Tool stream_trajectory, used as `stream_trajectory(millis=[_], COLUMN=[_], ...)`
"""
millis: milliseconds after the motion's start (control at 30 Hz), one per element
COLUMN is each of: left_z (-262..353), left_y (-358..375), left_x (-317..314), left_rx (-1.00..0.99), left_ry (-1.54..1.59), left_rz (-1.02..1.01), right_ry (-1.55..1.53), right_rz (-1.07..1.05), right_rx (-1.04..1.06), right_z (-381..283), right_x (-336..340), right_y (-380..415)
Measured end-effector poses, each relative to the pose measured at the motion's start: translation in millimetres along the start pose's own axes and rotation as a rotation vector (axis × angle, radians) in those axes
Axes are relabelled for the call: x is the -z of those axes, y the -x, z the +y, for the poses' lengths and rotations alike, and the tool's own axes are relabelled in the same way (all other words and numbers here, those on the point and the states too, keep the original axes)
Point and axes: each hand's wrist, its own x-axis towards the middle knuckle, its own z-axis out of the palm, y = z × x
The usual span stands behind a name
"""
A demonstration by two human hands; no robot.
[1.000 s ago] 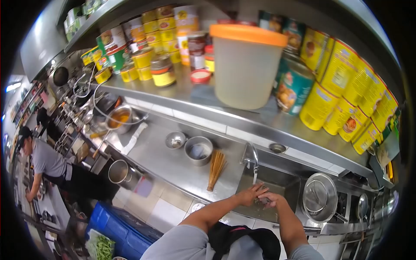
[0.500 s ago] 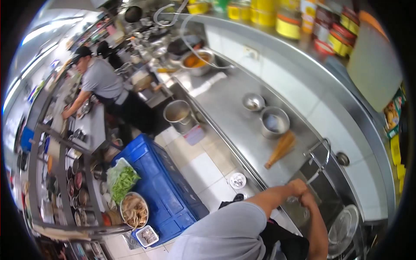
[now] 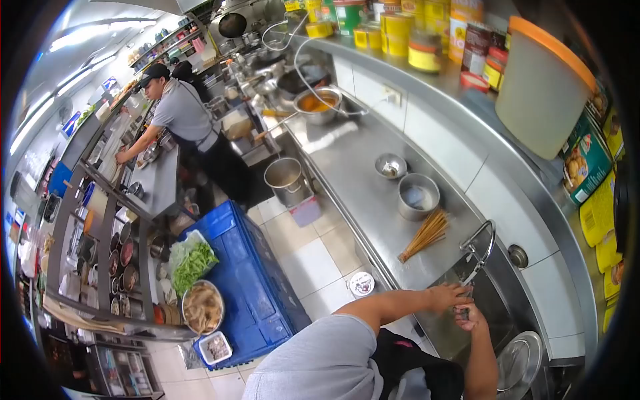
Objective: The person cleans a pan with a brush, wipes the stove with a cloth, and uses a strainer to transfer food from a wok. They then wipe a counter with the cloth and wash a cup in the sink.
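My left hand (image 3: 445, 298) is over the sink (image 3: 460, 338), just under the tap (image 3: 481, 250), with its fingers stretched out. Right below it, my right hand (image 3: 473, 319) is closed, its fingers curled around something small and greyish that I cannot make out. The two hands almost touch. Beyond them on the steel counter (image 3: 363, 175) lies a bamboo wok brush (image 3: 427, 235), beside a metal pot (image 3: 419, 197) and a small metal bowl (image 3: 390, 166). A round strainer (image 3: 520, 363) rests at the sink's near right side.
A blue chest (image 3: 257, 280) bears bagged greens (image 3: 192, 261), a bowl of pale pieces (image 3: 203, 307) and a white tub (image 3: 215, 348). On the floor is a stockpot (image 3: 285, 181). A co-worker (image 3: 183, 120) leans over the opposite counter. Jars line the shelf (image 3: 440, 90) above.
My view has shifted slightly. My hands, clasped together before, are now a little apart, with the left hand's fingers extended above the right. The co-worker still leans over the far counter.
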Motion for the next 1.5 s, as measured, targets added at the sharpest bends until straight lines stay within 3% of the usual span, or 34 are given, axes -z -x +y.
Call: stream_trajectory(millis=[33, 67, 200, 233, 267, 300, 367, 400, 433, 500, 533, 567, 600, 633, 667, 700, 733, 767, 833, 867, 900, 967, 1033, 1100, 1167, 1267, 1333, 1400, 1467, 1500], left_z=[1.8, 3.1, 8.4, 8.8, 13.7, 22.2, 32.7, 40.2, 33.0, 35.9, 49.4, 35.3, 42.9, 36.5, 36.3, 25.1, 0.1, 2.3, 32.6, 25.2, 14.3, 19.4, 50.5, 64.8, 52.5, 55.9, 53.0, 53.8, 29.2, 35.1], left_y=[-0.8, -3.4, -22.8, -25.6, -24.1, -23.8, -37.0, -39.5, -40.5, -51.6, -52.6, -50.1, -50.9, -49.6, -54.8, -54.8, -39.8, -39.2, -53.2, -46.6, -35.8, -27.0, -29.9, -29.2, -32.8, -43.2, -51.5, -57.1, -50.7, -55.5], left_x=[2.2, -3.2, -41.0, -47.3, -45.0, -49.7, -40.7, -38.3, -54.5, -60.5, -47.6, -66.6, -60.8, -74.6, -78.4, -91.5, -135.2, -131.4, -84.0, -92.7, -107.6, -109.1, -73.4, -59.9, -63.8, -61.1, -63.6, -72.0, -111.3, -107.8], left_rx=[-0.141, -0.130, 0.109, 0.226, 0.168, 0.167, 0.318, 0.387, 0.453, 0.617, 0.710, 0.755, 0.740, 0.806, 0.808, 0.669, 0.587, 0.611, 1.076, 1.074, 1.086, 1.087, 0.436, 0.215, 0.150, 0.349, 0.388, 0.513, 0.582, 0.521], left_ry=[-0.069, -0.069, -0.016, -0.058, -0.080, -0.080, -0.109, -0.014, -0.044, -0.062, -0.041, 0.009, 0.080, 0.123, 0.108, 0.123, 0.183, 0.211, 0.566, 0.570, 0.533, 0.493, -0.089, -0.258, 0.035, -0.104, -0.127, -0.176, -0.163, -0.166], left_rz=[-0.066, -0.070, -0.329, -0.429, -0.363, -0.367, -0.372, -0.306, -0.304, -0.310, -0.329, -0.335, -0.240, -0.219, -0.345, -0.472, -0.315, -0.304, -0.498, -0.500, -0.232, 0.040, 0.029, -0.098, -0.018, -0.281, -0.360, -0.424, -0.350, -0.400], right_ry=[0.022, 0.042, 0.043, 0.383, 0.713, 0.709, 1.234, 1.324, 1.312, 1.766, 1.766, 1.954, 1.811, 1.907, 1.814, 1.816, 1.896, 1.919, 1.782, 1.783, 1.744, 1.711, 0.777, 0.295, 0.259, 0.420, 1.061, 1.547, 1.612, 1.385], right_rz=[-0.136, -0.272, -0.330, -0.166, 0.000, -0.001, 0.334, 0.275, 0.295, 0.494, 0.530, 0.480, 0.613, 0.532, 0.613, 0.616, 0.562, 0.526, 0.533, 0.535, 0.578, 0.618, 0.274, -0.142, -0.322, -0.246, 0.058, 0.062, 0.341, 0.516], right_rx=[-0.087, -0.172, -0.371, -0.228, -0.073, -0.072, 0.162, 0.390, 0.410, 0.573, 0.374, 0.375, 0.380, 0.445, 0.505, 0.497, 0.502, 0.689, 1.004, 0.999, 0.997, 0.997, 0.165, -0.057, -0.230, -0.270, -0.033, 0.887, 0.544, 0.462], right_z=[-0.4, -2.3, 1.6, -1.4, 8.2, 18.4, 16.3, 23.9, 21.5, 22.0, 8.8, 5.9, 3.9, -0.1, 9.6, 10.6, 13.2, 15.6, 21.2, 22.9, 24.2, 22.1, 9.8, 7.1, 6.6, -0.6, 2.7, 28.7, 17.7, 28.3], right_x=[-27.7, -41.7, -22.6, -30.7, -34.6, -37.6, -47.3, -11.4, -2.9, 26.0, -11.8, -1.1, -25.2, -31.1, -13.5, -19.6, -11.6, -14.6, -6.4, -3.4, -3.5, 2.6, 17.3, 21.2, 16.4, -13.2, -12.4, 32.5, 0.7, 17.2], right_y=[22.6, 34.4, 18.8, 16.1, 16.7, 20.5, 25.3, -3.4, -26.9, -33.4, 3.3, -4.8, 21.5, 33.4, 12.5, 24.1, 18.9, 32.4, 22.2, 23.7, 25.5, 22.8, 13.4, 20.8, 21.4, 49.2, 39.4, -29.1, 23.2, 1.0])
